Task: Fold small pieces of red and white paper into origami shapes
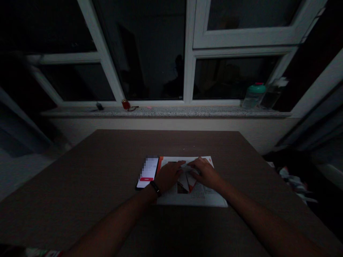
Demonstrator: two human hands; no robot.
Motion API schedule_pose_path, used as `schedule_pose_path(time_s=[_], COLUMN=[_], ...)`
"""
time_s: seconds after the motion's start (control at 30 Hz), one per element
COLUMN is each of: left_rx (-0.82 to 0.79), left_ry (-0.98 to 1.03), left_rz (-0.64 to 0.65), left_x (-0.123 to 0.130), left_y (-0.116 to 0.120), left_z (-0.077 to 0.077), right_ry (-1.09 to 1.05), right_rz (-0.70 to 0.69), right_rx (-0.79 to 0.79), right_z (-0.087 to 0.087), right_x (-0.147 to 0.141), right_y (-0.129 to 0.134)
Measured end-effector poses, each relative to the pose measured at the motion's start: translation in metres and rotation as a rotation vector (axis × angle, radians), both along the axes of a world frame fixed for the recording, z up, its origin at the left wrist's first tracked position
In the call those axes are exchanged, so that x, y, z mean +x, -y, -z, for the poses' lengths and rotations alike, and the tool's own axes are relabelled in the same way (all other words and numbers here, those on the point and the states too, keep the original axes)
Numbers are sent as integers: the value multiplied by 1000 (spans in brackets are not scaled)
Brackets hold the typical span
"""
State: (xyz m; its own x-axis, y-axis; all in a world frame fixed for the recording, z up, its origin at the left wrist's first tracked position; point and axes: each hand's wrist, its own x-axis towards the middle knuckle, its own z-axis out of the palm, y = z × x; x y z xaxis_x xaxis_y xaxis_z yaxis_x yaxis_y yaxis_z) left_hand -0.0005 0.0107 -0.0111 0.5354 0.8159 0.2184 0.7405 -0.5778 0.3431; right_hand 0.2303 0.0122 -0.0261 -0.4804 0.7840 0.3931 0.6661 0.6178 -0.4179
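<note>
A folded piece of paper [184, 181], white with an orange-red patch near its lower tip, lies between my two hands. My left hand [169, 175], with a dark band at the wrist, has its fingers closed on the paper's upper left side. On the upper right side, my right hand [205, 173] grips the same paper with bent fingers. Beneath both hands is a flat printed sheet or booklet [211, 198] with an orange strip at its left edge. The fingertips partly cover the fold at the top of the paper.
A phone [148, 171] with a lit screen lies left of the printed sheet on the brown table [107, 178]. Along the windowsill [171, 112] stand a small red jar [125, 104], a green-topped bottle [254, 94] and another clear bottle [273, 93].
</note>
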Motion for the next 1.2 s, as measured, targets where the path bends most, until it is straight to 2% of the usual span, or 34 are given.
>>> schedule_pose_path(time_s=[0.17,0.3,0.47,0.57,0.7,0.87,1.1,1.2], left_rx=[38,212,356,350,332,338,328,329], left_ry=[46,117,6,-133,-242,-300,-318,-322], left_rz=[12,39,161,246,281,274,299,302], left_x=[1,4,9,11,11,8,10,10], left_y=[5,11,20,20,14,10,14,15], left_z=[-6,-15,-21,-20,-15,-13,-16,-17], right_ry=[-16,0,20,36,43,65,117,150], right_rz=[70,136,165,196,237,240,154,179], right_rx=[-39,-59,-70,-96,-98,-65,-15,-12], right_z=[1,-1,-3,-3,-1,0,0,-2], right_x=[-2,-7,-10,-10,-10,-11,-13,-13], right_y=[-4,-8,-11,-13,-14,-13,-8,-7])
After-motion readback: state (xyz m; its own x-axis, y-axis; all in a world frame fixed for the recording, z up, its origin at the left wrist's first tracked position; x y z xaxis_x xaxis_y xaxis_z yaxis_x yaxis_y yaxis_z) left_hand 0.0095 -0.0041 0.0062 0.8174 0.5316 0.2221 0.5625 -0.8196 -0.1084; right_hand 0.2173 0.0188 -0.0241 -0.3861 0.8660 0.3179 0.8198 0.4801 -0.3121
